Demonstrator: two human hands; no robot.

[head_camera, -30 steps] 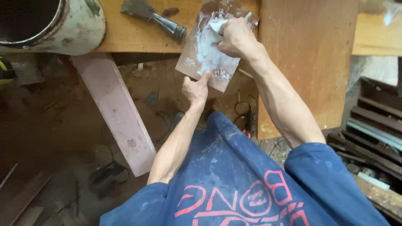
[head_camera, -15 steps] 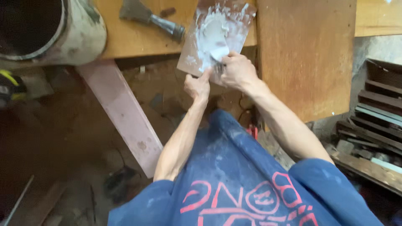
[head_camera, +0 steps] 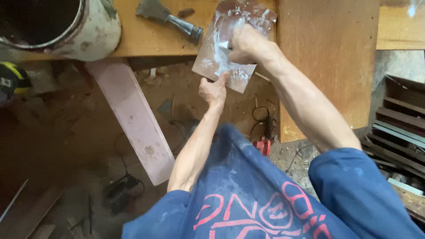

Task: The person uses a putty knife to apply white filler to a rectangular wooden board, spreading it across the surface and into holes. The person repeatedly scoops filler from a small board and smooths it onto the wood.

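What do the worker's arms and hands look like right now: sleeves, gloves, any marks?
Both hands are bare, with no gloves: the left hand and the right hand. The forearms are uncovered too. Short blue sleeves end near the elbows, part of a blue shirt with pink-red lettering and pale dusty smears. No watch, rings or bands show.

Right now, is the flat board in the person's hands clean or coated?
Coated: white paste smears cover the flat board, which the left hand steadies while the right hand presses on it.
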